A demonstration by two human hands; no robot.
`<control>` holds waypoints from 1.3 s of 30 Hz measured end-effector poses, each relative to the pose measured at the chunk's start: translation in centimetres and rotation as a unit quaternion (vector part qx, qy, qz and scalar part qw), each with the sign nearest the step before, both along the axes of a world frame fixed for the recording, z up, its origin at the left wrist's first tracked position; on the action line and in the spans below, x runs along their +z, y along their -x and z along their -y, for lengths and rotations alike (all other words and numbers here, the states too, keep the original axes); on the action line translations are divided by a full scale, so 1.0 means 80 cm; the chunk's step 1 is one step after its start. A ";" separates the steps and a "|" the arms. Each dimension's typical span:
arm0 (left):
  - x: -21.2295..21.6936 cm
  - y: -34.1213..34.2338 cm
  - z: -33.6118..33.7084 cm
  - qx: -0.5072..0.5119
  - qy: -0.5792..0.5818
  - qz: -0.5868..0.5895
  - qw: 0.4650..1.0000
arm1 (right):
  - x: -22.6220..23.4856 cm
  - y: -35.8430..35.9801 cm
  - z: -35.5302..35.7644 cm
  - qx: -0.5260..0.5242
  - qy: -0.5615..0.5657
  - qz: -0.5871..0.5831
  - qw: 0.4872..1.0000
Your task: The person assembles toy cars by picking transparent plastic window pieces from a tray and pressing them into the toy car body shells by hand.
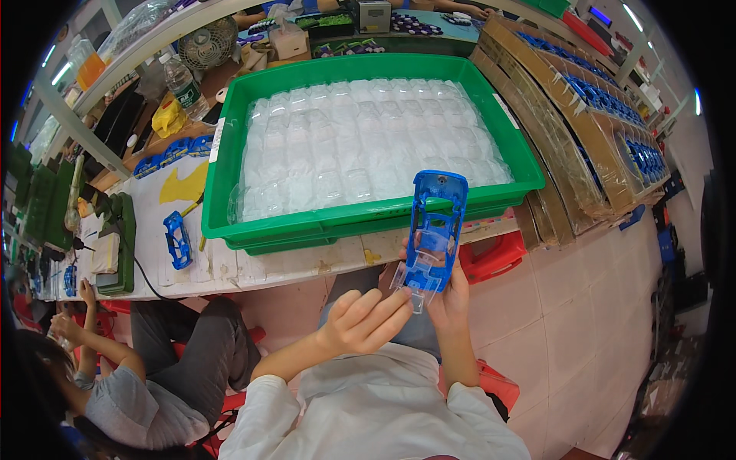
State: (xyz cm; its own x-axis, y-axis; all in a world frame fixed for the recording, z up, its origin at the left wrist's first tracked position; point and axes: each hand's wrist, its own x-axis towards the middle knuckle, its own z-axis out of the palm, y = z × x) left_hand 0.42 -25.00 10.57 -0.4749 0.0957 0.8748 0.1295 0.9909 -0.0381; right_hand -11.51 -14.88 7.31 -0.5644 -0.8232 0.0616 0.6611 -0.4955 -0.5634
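My right hand (pixel 452 300) is closed round the near end of a blue toy car body shell (pixel 440 201), raised in front of the green tub with its hollow inside facing me. A clear plastic window part (pixel 418 277) lies against the near end of the shell and partly sticks out past it. The fingers of my left hand (pixel 366 319) pinch the edge of that clear part. Whether it is seated in the shell I cannot tell. Another blue car shell (pixel 177 240) rests on the table to the left of the tub.
A green tub (pixel 322 230) on the table holds rows of clear plastic parts. Cardboard trays (pixel 590 130) of blue shells are stacked at the right. At the left are a bottle (pixel 182 83), more blue shells (pixel 165 156) and a green hand press (pixel 116 245). A co-worker (pixel 146 376) sits at left.
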 end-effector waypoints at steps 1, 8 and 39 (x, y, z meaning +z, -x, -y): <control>0.003 -0.003 0.001 -0.030 -0.044 0.007 0.999 | -0.002 0.001 0.000 -0.008 -0.004 -0.007 1.000; 0.000 -0.014 0.008 -0.340 -0.716 -0.001 0.610 | 0.020 0.004 -0.009 -0.012 0.031 0.092 0.995; -0.035 0.010 0.025 -0.338 -0.819 -0.014 0.463 | -0.020 0.028 -0.038 0.047 0.014 -0.173 0.984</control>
